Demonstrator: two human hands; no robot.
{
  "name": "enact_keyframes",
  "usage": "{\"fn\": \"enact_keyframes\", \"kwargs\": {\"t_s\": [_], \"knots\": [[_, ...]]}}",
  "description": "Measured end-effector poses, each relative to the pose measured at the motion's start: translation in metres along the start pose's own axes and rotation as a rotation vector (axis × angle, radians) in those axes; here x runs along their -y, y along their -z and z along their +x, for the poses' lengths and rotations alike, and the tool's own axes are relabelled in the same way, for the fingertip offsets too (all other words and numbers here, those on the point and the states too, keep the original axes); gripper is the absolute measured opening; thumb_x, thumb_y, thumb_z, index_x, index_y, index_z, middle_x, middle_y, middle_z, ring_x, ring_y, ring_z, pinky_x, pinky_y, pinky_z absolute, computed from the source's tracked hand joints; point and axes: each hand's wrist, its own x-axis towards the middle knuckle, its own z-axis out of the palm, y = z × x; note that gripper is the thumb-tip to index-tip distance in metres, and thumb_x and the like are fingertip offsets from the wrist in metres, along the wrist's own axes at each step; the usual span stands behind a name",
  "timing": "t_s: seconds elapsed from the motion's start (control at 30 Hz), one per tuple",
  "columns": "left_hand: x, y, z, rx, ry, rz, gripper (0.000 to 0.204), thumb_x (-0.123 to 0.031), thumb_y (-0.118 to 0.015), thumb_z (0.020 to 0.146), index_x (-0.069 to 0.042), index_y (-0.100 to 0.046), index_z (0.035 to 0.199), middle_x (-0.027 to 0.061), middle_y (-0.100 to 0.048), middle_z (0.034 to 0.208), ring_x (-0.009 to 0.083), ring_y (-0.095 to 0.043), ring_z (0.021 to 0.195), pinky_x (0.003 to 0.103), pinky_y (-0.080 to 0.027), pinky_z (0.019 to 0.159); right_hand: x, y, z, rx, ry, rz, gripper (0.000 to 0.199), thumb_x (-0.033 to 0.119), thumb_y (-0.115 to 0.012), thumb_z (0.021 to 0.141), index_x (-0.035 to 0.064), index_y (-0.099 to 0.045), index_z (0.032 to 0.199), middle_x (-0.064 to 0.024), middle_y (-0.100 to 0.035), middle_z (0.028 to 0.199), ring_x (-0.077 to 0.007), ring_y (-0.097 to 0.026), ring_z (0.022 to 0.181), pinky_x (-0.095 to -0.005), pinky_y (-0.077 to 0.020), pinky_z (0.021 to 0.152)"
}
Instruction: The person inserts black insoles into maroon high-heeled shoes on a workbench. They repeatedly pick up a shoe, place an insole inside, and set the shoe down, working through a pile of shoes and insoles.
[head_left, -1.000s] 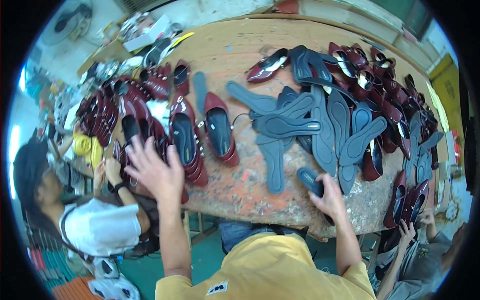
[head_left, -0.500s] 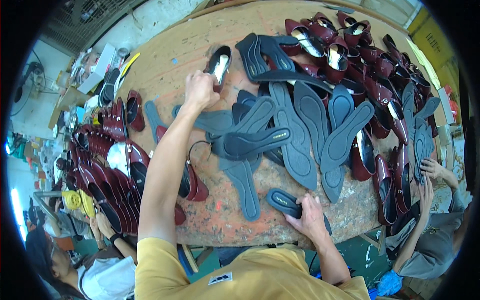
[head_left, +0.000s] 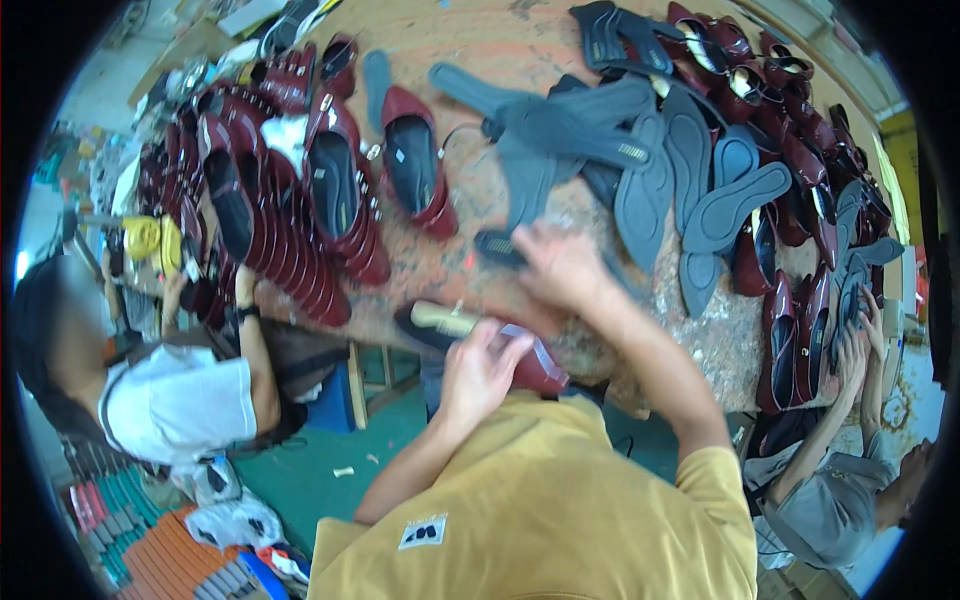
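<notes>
Close to my body at the table's front edge, my left hand (head_left: 478,372) is closed round a glossy burgundy pointed shoe (head_left: 540,372). Its pale inside shows to the left of my fingers; part of the shoe is hidden by them. My right hand (head_left: 562,262), smeared by motion, has its fingers on a dark padded insole (head_left: 495,246) low over the tabletop. Most of that insole lies under the hand. Beyond it spreads a loose pile of grey insoles (head_left: 735,205). A burgundy shoe with a dark insole inside (head_left: 412,165) stands left of the pile.
Rows of nested burgundy shoes (head_left: 255,220) fill the table's left side. More shoes (head_left: 775,110) are heaped at the far right, with a pair (head_left: 795,330) at the near right. Co-workers sit on both sides, one at left (head_left: 190,400), one with hands (head_left: 858,345) on insoles at right.
My left hand has come back from the far side of the table with a shoe, now close to my body. My right hand has moved up and left with the insole. The view has shifted.
</notes>
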Motion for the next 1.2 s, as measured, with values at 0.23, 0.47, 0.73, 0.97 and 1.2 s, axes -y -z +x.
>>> {"fn": "enact_keyframes", "kwargs": {"t_s": [0.23, 0.47, 0.73, 0.97, 1.2], "knots": [[0.02, 0.044, 0.014, 0.101, -0.32, 0.1, 0.037, -0.014, -0.087, 0.089, -0.002, -0.076, 0.122, 0.0134, -0.076, 0.116, 0.0251, -0.077, 0.094, 0.039, -0.062, 0.085, -0.088, 0.069, -0.014, -0.218, -0.234, 0.062, 0.057, 0.03, -0.087, 0.083, 0.0101, -0.051, 0.122, -0.016, -0.068, 0.119, -0.0428, -0.071, 0.108, -0.054, -0.057, 0.087], [0.076, 0.061, 0.031, 0.309, -0.794, 0.587, 0.022, -0.013, -0.08, 0.084, -0.015, -0.079, 0.106, -0.0004, -0.074, 0.11, 0.0191, -0.07, 0.105, 0.051, -0.044, 0.108, -0.037, 0.075, -0.077, -0.156, -0.173, 0.761, 0.051, 0.021, -0.09, 0.081, 0.0061, -0.057, 0.118, -0.0098, -0.064, 0.101, -0.0198, -0.063, 0.092, -0.0368, -0.0531, 0.087], [0.059, 0.008, 0.006, 0.312, -0.903, 0.517, 0.033, -0.009, -0.075, 0.08, -0.013, -0.078, 0.112, 0.0025, -0.069, 0.113, 0.0229, -0.067, 0.109, 0.044, -0.046, 0.101, -0.009, 0.066, -0.1, 0.01, 0.074, 0.327, 0.031, 0.018, -0.085, 0.084, 0.0124, -0.08, 0.114, -0.0078, -0.077, 0.117, -0.0357, -0.073, 0.109, -0.0469, -0.0595, 0.09], [0.049, 0.052, -0.012, -0.101, -0.401, 0.416, 0.043, -0.008, -0.088, 0.081, -0.008, -0.078, 0.124, 0.0125, -0.066, 0.119, 0.0319, -0.067, 0.108, 0.042, -0.053, 0.092, 0.023, 0.018, -0.058, 0.077, 0.224, 0.282, 0.028, 0.019, -0.08, 0.088, 0.019, -0.083, 0.116, -0.0075, -0.076, 0.108, -0.0337, -0.075, 0.096, -0.0485, -0.0599, 0.079], [0.05, 0.056, 0.005, 0.07, -0.083, 0.218, 0.057, -0.003, -0.092, 0.082, -0.001, -0.073, 0.136, 0.0121, -0.058, 0.127, 0.0167, -0.068, 0.104, 0.028, -0.066, 0.077, 0.038, 0.003, -0.04, 0.13, 0.288, 0.218, 0.024, 0.019, -0.078, 0.086, 0.0161, -0.083, 0.109, -0.0082, -0.074, 0.104, -0.0313, -0.076, 0.095, -0.0489, -0.06, 0.076]]}}
